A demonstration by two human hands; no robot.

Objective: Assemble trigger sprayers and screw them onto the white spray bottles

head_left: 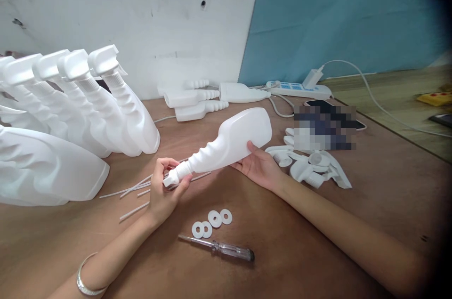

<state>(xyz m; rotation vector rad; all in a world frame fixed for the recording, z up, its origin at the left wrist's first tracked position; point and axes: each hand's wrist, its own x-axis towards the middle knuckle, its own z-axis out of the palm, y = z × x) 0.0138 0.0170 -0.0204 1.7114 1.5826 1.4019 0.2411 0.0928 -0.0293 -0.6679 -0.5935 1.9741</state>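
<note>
A white spray bottle (231, 143) lies tilted across both hands, its broad base up to the right and its neck down to the left. Around the white piece on the neck (176, 174), my left hand (164, 197) is closed with thumb and fingers. My right hand (261, 167) grips the bottle's body near the base, thumb on the near side and the other fingers partly hidden underneath. Thin white tubes (132, 212) lie beneath and beside my left hand. Several white ring washers (214, 218) and a screwdriver (229, 249) with a clear handle rest in front.
Assembled spray bottles (116, 106) stand in rows at the left. More bottles (242, 92) lie at the back by the wall. On the right are loose spray heads (312, 169), a phone (335, 113) and a power strip (294, 88) with a cable.
</note>
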